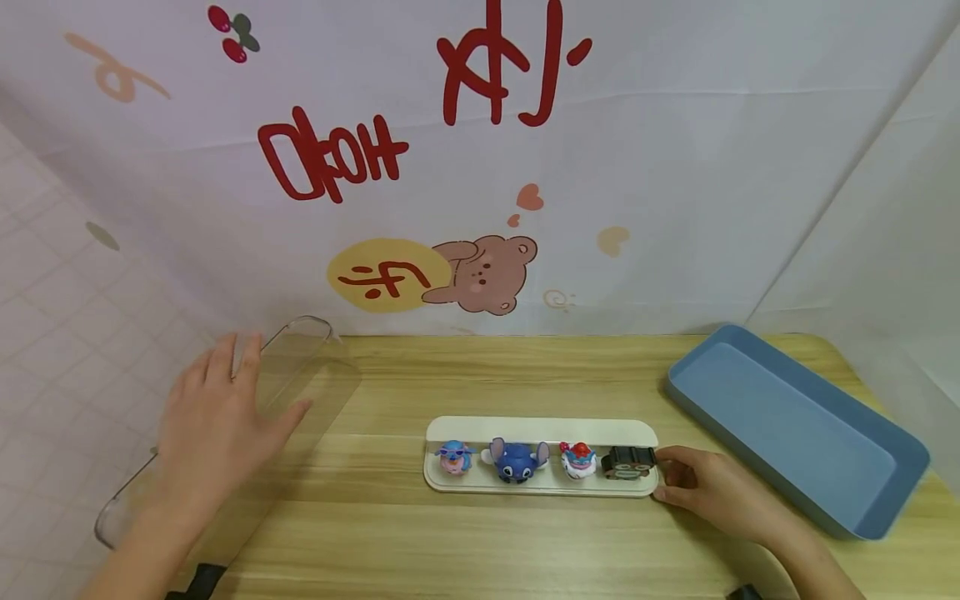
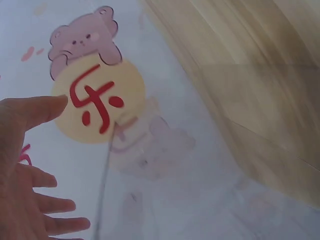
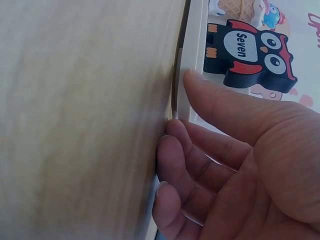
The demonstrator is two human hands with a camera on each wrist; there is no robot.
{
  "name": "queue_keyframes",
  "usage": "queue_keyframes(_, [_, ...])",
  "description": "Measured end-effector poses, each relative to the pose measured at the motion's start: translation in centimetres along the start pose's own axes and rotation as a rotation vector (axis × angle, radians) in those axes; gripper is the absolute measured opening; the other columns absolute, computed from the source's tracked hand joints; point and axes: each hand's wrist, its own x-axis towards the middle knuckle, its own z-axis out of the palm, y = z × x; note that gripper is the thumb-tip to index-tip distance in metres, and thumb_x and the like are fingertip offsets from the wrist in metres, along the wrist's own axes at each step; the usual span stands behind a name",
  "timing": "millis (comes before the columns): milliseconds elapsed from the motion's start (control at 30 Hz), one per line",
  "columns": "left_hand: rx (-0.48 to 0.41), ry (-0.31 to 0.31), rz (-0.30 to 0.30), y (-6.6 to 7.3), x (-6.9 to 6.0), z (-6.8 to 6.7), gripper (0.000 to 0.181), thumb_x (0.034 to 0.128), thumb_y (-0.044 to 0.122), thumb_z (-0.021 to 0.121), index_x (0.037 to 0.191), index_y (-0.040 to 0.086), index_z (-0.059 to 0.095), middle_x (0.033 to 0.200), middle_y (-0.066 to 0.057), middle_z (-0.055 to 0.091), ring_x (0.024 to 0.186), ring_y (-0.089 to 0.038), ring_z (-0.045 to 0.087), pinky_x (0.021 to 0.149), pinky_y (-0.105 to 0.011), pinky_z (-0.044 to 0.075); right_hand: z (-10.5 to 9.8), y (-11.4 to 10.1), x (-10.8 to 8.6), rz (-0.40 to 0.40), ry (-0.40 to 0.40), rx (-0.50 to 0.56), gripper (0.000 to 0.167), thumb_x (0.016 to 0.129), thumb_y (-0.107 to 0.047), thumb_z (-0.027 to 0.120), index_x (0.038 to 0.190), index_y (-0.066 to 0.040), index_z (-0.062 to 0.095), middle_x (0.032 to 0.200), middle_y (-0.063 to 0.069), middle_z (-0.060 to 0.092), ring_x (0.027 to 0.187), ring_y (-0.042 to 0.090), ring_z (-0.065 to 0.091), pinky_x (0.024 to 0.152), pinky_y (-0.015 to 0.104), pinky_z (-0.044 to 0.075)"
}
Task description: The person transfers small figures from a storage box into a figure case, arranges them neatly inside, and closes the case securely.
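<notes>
A long white display stand [image 1: 540,429] with rounded ends rests on the wooden table, a row of small figurines along it. My right hand [image 1: 712,492] holds its right end, with the thumb [image 3: 205,95] against the edge beside a black and red owl figurine [image 3: 250,52] marked "Seven". Left of the owl are a red-topped white figurine [image 1: 578,461], a blue big-eared figurine [image 1: 516,461] and a pink and blue one [image 1: 454,457]. My left hand [image 1: 217,425], fingers spread, is over a clear plastic box [image 1: 330,375] at the left; whether it touches the box I cannot tell.
At the right, a blue-grey rectangular tray [image 1: 787,433] lies at an angle on the table, just beyond my right hand. A white printed cloth [image 1: 660,167] with red characters and a bear hangs behind the table. White sheets enclose both sides.
</notes>
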Motion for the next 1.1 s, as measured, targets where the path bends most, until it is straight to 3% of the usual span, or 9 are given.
queue_keyframes(200, [0.023,-0.115,-0.137,-1.7,-1.1,-0.3,0.108,0.0754,0.058,0.085,0.151,-0.008,0.044,0.144,-0.044,0.043,0.122,-0.065,0.044,0.097,-0.079,0.038,0.1,0.1,-0.1,-0.003,0.000,0.019,0.046,0.090,-0.027,0.085,0.122,0.001,0.069,0.083,-0.013,0.062,0.074,-0.002,0.054,0.063,0.024,0.049])
queue_keyframes(433, [0.012,-0.252,-0.281,-3.3,-3.3,-0.7,0.119,0.0813,0.071,0.076,0.149,-0.020,0.037,0.140,-0.051,0.037,0.121,-0.071,0.037,0.092,-0.082,0.034,0.3,0.3,-0.1,-0.018,0.008,0.021,0.044,0.090,-0.028,0.084,0.122,-0.001,0.070,0.083,-0.014,0.061,0.075,-0.003,0.054,0.063,0.024,0.048])
queue_keyframes(667, [0.011,-0.245,-0.297,-4.3,-5.1,-0.4,0.117,0.0792,0.073,0.077,0.141,-0.021,0.043,0.127,-0.050,0.047,0.107,-0.072,0.045,0.083,-0.079,0.039,0.0,0.2,0.1,-0.005,0.001,0.016,0.045,0.090,-0.028,0.084,0.122,-0.001,0.069,0.083,-0.014,0.061,0.073,-0.002,0.053,0.062,0.024,0.047])
queue_keyframes(733, [0.012,-0.303,-0.311,-4.5,-5.3,-0.3,0.119,0.0813,0.074,0.074,0.143,-0.022,0.041,0.126,-0.051,0.047,0.104,-0.073,0.047,0.080,-0.078,0.041,0.0,0.2,0.1,0.000,0.003,0.022,0.045,0.090,-0.029,0.084,0.122,-0.002,0.069,0.083,-0.014,0.061,0.074,-0.002,0.054,0.063,0.024,0.048])
queue_keyframes(933, [-0.023,-0.552,-0.381,-5.3,-5.0,-0.5,0.130,0.0849,0.084,0.060,0.150,-0.023,0.025,0.124,-0.052,0.046,0.100,-0.072,0.050,0.066,-0.074,0.046,0.1,0.0,0.0,-0.013,0.005,0.035,0.044,0.090,-0.031,0.083,0.121,-0.003,0.070,0.083,-0.014,0.061,0.073,-0.002,0.053,0.063,0.024,0.047])
queue_keyframes(1100, [-0.050,-0.559,-0.407,-5.4,-4.8,-0.5,0.127,0.0835,0.085,0.061,0.141,-0.025,0.033,0.118,-0.050,0.051,0.100,-0.069,0.052,0.065,-0.069,0.048,-0.1,-0.2,0.0,0.013,-0.004,0.026,0.046,0.090,-0.032,0.083,0.123,-0.003,0.069,0.083,-0.014,0.061,0.074,-0.002,0.053,0.064,0.024,0.047])
